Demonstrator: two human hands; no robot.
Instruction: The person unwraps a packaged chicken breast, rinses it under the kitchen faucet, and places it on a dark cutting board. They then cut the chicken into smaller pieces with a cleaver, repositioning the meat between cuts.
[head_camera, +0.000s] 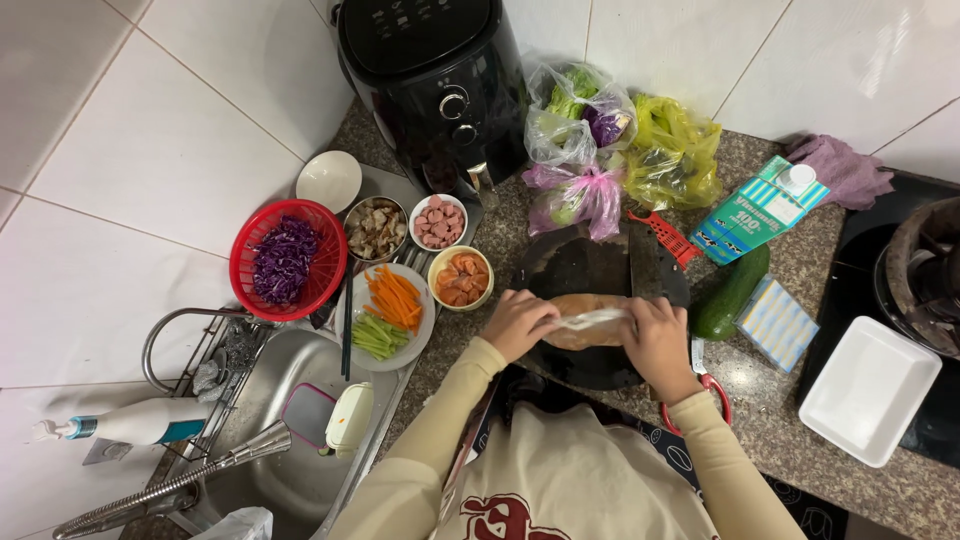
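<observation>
A round, pale-brown piece of bread or dough, partly covered by a thin clear plastic wrap, is lying on the dark round cutting board in the middle of the counter, and it is held from both sides: the left hand is closed on its left edge and the right hand on its right edge. It is judged to be light and soft, easily squashed, while the film looks slippery, so it is best taken gently by the two opposite edges.
</observation>
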